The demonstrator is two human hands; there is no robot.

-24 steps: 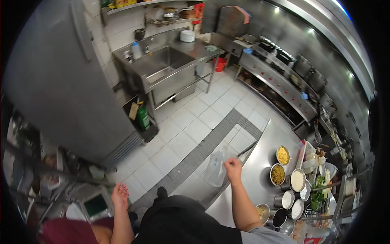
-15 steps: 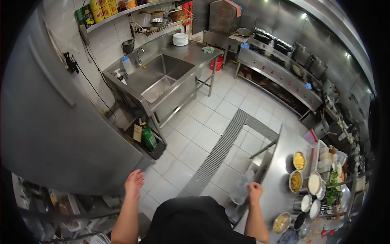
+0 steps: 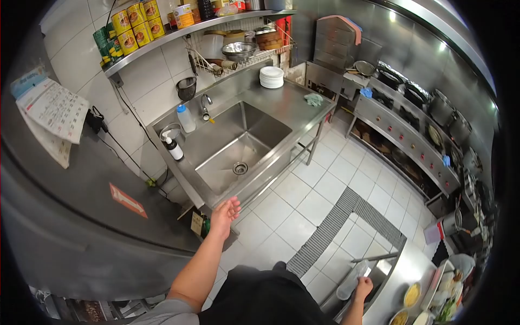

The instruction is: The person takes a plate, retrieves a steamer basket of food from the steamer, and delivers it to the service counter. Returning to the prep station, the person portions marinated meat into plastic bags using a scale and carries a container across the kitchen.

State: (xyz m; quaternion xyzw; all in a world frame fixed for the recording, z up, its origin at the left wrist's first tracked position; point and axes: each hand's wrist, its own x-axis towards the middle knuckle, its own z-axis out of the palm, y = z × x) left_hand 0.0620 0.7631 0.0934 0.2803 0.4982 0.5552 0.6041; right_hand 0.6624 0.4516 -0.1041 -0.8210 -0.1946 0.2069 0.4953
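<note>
My left hand (image 3: 223, 216) is held out in front of the sink's near corner, its fingers loosely stretched and nothing in it. At my right side, my right hand (image 3: 364, 288) is closed on the edge of a clear plastic container (image 3: 349, 284), which hangs tilted beside the steel worktable (image 3: 398, 276). The steel sink (image 3: 216, 170) lies just beyond my left hand, with a drain in its bottom and a faucet (image 3: 206, 106) at its back. On its left rim stand a blue-capped squeeze bottle (image 3: 186, 118) and a pump bottle (image 3: 174, 148).
White plates (image 3: 271, 77) are stacked beside a green cloth (image 3: 313, 99) on the sink's counter. A stove (image 3: 401, 130) runs along the far right wall. A floor grate (image 3: 325, 233) crosses the tiles. Bowls of food (image 3: 412, 295) stand at lower right; a grey fridge (image 3: 81, 216) is close on my left.
My view has moved closer to the sink, and the worktable has shifted toward the lower right. My left hand has come forward toward the sink; my right hand still holds the clear container.
</note>
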